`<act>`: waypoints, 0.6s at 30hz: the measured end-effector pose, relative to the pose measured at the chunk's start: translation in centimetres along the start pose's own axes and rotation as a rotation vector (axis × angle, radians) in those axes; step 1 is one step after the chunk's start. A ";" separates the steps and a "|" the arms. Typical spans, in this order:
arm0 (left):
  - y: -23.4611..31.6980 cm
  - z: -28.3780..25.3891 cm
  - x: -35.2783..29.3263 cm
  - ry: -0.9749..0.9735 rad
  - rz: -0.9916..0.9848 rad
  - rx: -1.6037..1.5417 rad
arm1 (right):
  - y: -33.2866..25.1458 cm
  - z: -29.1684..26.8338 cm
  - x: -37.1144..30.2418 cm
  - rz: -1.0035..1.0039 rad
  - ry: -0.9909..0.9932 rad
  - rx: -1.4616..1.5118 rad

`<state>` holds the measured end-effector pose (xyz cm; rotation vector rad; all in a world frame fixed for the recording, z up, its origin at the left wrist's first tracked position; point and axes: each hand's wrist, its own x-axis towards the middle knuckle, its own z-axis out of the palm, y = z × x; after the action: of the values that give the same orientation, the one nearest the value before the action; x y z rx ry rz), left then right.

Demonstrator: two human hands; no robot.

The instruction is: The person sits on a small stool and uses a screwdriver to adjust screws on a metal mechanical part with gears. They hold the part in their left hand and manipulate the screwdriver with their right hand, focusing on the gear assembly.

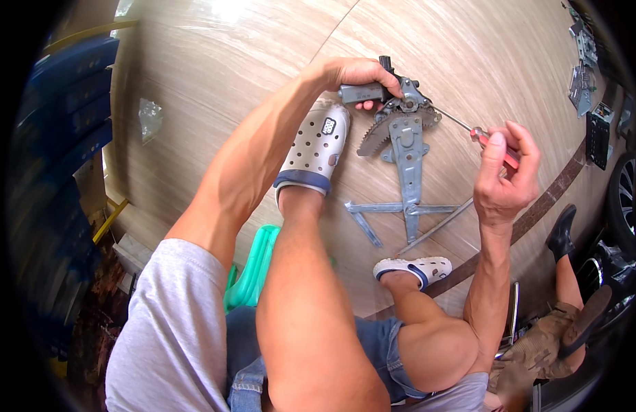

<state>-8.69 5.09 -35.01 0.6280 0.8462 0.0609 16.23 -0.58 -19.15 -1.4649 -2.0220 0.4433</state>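
A grey metal window regulator (406, 147) with a toothed gear sector and crossed arms lies on the tiled floor in front of me. Its motor (361, 94) is a grey cylinder with a black connector on top. My left hand (362, 77) is closed around the motor end, thumb on the metal bracket. In my right hand (508, 172) is a screwdriver (514, 159) with a red handle, held between thumb and fingers. Its thin shaft points up and left, and the tip meets the regulator near the gear; the exact contact point is too small to tell.
My shoes (312, 147) stand beside the regulator, and a green plastic stool (254, 268) is under me. Blue bins (77, 117) line the left. Metal parts (582, 89) lie at the far right. Another person's leg (568, 285) and a car wheel (626, 202) are at right.
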 end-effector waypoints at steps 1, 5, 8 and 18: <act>-0.3 -0.3 -0.3 0.005 -0.014 -0.008 | -0.2 0.1 0.0 0.081 0.038 0.065; 0.9 0.7 0.6 -0.017 -0.001 0.004 | 0.0 -2.0 1.4 0.196 0.124 0.096; -0.1 -0.2 -0.2 0.003 -0.012 -0.006 | 0.8 -1.0 1.6 0.290 0.143 0.109; 0.4 0.8 1.2 0.014 0.073 0.000 | 5.3 7.7 -0.8 0.176 -0.405 -0.308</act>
<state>-7.28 5.39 -35.20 0.6594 0.8366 0.1312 15.44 1.07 -28.34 -1.8716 -2.3659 0.5564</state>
